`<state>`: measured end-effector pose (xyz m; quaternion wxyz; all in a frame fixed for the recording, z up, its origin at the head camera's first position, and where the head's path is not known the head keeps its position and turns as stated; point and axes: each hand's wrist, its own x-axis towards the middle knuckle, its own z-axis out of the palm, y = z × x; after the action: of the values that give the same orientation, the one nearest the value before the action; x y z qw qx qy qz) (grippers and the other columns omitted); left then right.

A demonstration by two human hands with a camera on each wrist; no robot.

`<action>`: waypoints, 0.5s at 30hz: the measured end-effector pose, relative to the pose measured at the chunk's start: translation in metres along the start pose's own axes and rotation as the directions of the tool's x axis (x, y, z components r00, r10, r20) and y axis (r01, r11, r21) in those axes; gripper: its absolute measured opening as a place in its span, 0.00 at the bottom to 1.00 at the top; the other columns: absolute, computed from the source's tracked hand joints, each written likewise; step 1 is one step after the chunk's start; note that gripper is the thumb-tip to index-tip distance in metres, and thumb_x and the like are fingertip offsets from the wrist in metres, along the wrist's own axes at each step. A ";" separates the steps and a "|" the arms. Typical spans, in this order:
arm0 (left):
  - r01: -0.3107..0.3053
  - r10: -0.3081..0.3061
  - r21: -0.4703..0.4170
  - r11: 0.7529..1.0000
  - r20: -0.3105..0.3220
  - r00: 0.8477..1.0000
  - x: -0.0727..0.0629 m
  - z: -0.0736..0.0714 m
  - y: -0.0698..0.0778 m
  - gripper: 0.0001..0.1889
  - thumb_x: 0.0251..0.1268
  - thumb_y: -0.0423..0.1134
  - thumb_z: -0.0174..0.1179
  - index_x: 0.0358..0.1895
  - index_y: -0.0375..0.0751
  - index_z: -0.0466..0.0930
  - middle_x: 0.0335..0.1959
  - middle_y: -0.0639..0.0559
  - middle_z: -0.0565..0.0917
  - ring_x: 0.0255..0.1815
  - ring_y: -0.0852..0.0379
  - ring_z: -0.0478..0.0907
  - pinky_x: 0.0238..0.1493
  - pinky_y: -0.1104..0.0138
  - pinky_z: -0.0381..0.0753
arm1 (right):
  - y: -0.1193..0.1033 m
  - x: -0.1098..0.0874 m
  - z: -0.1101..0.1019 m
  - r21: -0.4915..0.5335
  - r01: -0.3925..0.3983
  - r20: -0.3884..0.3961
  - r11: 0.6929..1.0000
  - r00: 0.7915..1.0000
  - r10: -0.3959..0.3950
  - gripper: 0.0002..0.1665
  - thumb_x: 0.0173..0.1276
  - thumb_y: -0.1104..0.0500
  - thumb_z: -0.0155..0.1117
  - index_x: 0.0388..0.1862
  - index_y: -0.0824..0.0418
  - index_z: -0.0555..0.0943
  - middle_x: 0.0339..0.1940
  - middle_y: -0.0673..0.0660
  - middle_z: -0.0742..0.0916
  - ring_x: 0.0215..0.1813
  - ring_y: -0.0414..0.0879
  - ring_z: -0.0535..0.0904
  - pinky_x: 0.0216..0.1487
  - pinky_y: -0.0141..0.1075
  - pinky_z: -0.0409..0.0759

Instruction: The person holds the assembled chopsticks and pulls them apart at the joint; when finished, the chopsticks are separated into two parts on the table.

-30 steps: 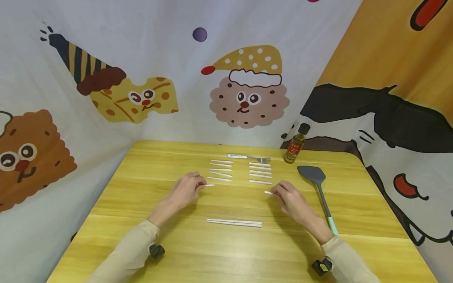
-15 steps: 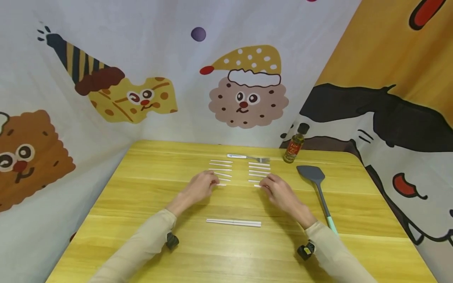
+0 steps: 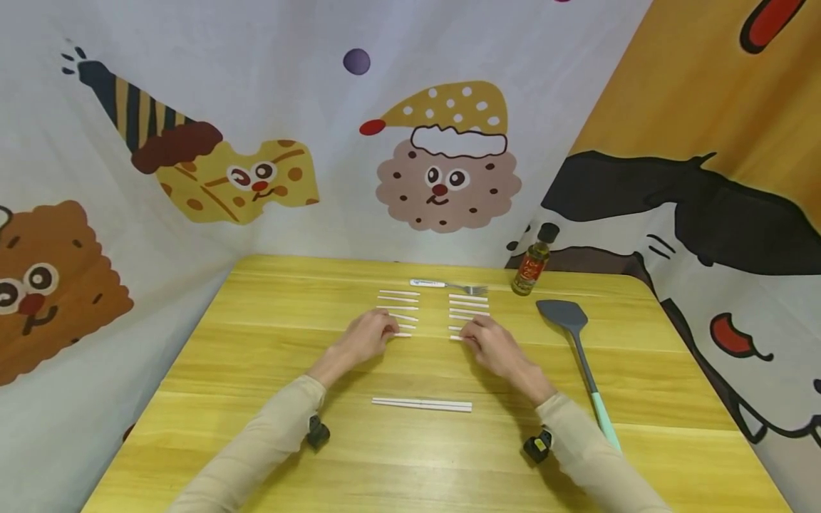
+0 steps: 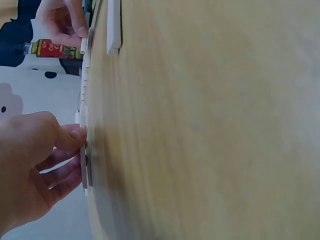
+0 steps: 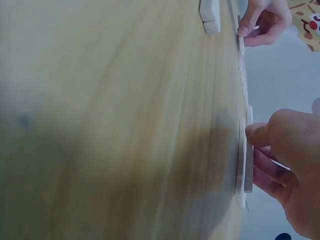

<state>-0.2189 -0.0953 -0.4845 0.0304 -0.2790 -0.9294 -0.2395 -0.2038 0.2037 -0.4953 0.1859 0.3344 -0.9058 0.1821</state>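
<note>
My left hand (image 3: 368, 336) pinches a short, thin white chopstick piece (image 3: 403, 335) at the near end of a left column of similar pieces (image 3: 398, 299). Opposite it, my right hand (image 3: 499, 348) pinches another short white piece (image 3: 456, 338) by the right column of thicker pieces (image 3: 468, 305). Both held pieces lie level, with a gap between their inner ends. In the left wrist view, thumb and fingers of the left hand (image 4: 35, 162) meet on the stick. The right wrist view shows the right hand (image 5: 287, 165) gripping its stick low over the tabletop.
Nearer me lies a pair of long white chopsticks (image 3: 421, 405) on the wooden table (image 3: 410, 463). Behind the columns is a fork (image 3: 428, 283) with a white handle. An oil bottle (image 3: 531, 269) stands at back right, and a grey spatula (image 3: 564, 313) lies at the right.
My left hand has moved right and my right hand left, each carrying its chopstick piece towards the columns. In the last half second the left hand has nearly stopped; the right has shifted slightly further left.
</note>
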 end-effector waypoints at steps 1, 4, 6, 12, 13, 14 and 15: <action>-0.001 0.001 -0.003 1.000 0.000 1.000 0.000 0.001 -0.001 0.07 0.62 0.26 0.67 0.40 0.38 0.88 0.36 0.51 0.84 0.36 0.58 0.80 0.40 0.69 0.85 | 0.000 0.000 0.001 0.002 -0.002 0.002 1.000 1.000 0.002 0.07 0.59 0.70 0.74 0.36 0.62 0.87 0.36 0.55 0.86 0.38 0.48 0.83 0.41 0.39 0.87; -0.004 0.004 -0.006 1.000 -0.001 1.000 0.001 0.004 -0.002 0.07 0.62 0.26 0.67 0.41 0.39 0.88 0.35 0.51 0.84 0.35 0.59 0.80 0.40 0.70 0.84 | 0.000 0.000 0.004 0.013 -0.009 0.009 1.000 1.000 0.009 0.06 0.60 0.69 0.74 0.36 0.63 0.87 0.36 0.56 0.86 0.38 0.48 0.83 0.42 0.39 0.87; -0.004 0.004 -0.008 1.000 -0.001 1.000 0.002 0.006 -0.003 0.07 0.62 0.27 0.67 0.41 0.39 0.88 0.35 0.52 0.84 0.35 0.59 0.80 0.40 0.70 0.84 | 0.001 0.000 0.006 0.018 -0.009 0.010 1.000 1.000 0.009 0.06 0.60 0.69 0.74 0.35 0.62 0.87 0.36 0.56 0.86 0.38 0.48 0.84 0.42 0.39 0.87; -0.003 0.003 -0.032 0.999 -0.001 1.000 0.002 0.009 -0.004 0.07 0.62 0.27 0.67 0.40 0.40 0.88 0.35 0.53 0.83 0.36 0.59 0.80 0.41 0.70 0.84 | 0.002 -0.001 0.010 0.028 -0.006 0.002 1.000 1.000 0.006 0.07 0.60 0.70 0.74 0.35 0.62 0.87 0.36 0.56 0.87 0.39 0.48 0.84 0.41 0.40 0.87; -0.004 0.004 -0.037 0.999 0.000 1.000 0.003 0.009 -0.004 0.07 0.62 0.27 0.67 0.40 0.40 0.88 0.35 0.53 0.83 0.36 0.59 0.80 0.41 0.70 0.85 | 0.002 -0.001 0.010 0.030 -0.006 0.000 1.000 1.000 0.006 0.07 0.60 0.70 0.74 0.35 0.62 0.87 0.36 0.56 0.87 0.38 0.48 0.84 0.40 0.40 0.87; -0.002 0.002 -0.041 0.999 0.002 1.000 0.003 0.009 -0.004 0.07 0.62 0.27 0.67 0.40 0.41 0.88 0.35 0.53 0.83 0.36 0.59 0.80 0.42 0.70 0.85 | 0.002 -0.001 0.011 0.031 -0.006 -0.002 0.999 1.000 0.006 0.07 0.60 0.70 0.74 0.35 0.62 0.87 0.36 0.56 0.87 0.38 0.48 0.84 0.40 0.39 0.87; -0.004 0.004 -0.041 0.999 0.001 1.000 0.003 0.010 -0.004 0.07 0.62 0.27 0.67 0.39 0.41 0.88 0.35 0.53 0.83 0.37 0.60 0.80 0.42 0.70 0.85 | 0.003 -0.001 0.011 0.032 -0.005 -0.004 0.999 1.000 0.005 0.07 0.59 0.70 0.74 0.35 0.62 0.86 0.36 0.55 0.87 0.38 0.47 0.84 0.40 0.39 0.87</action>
<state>-0.2231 -0.0923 -0.4942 0.0244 -0.2814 -0.9238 -0.2584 -0.2069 0.2012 -0.5058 0.1818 0.3349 -0.9031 0.1979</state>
